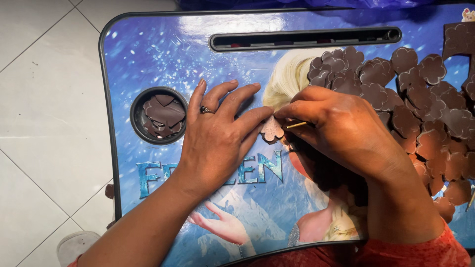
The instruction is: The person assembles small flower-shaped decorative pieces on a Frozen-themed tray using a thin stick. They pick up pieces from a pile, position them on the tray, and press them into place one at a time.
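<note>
My left hand [217, 133], with a ring on one finger, lies flat on a blue picture-printed lap table [148, 54], its fingertips pressing the edge of a small brown flower-shaped cutout [271, 130]. My right hand [341, 128] grips a thin yellowish stick [296, 125], with its tip against that same cutout. The cutout lies on the table between both hands.
A large heap of brown flower-shaped cutouts [420, 99] covers the table's right side. A round cup hole [159, 115] at the left holds brown scraps. A long slot [304, 38] runs along the table's far edge. White tiled floor [44, 99] lies to the left.
</note>
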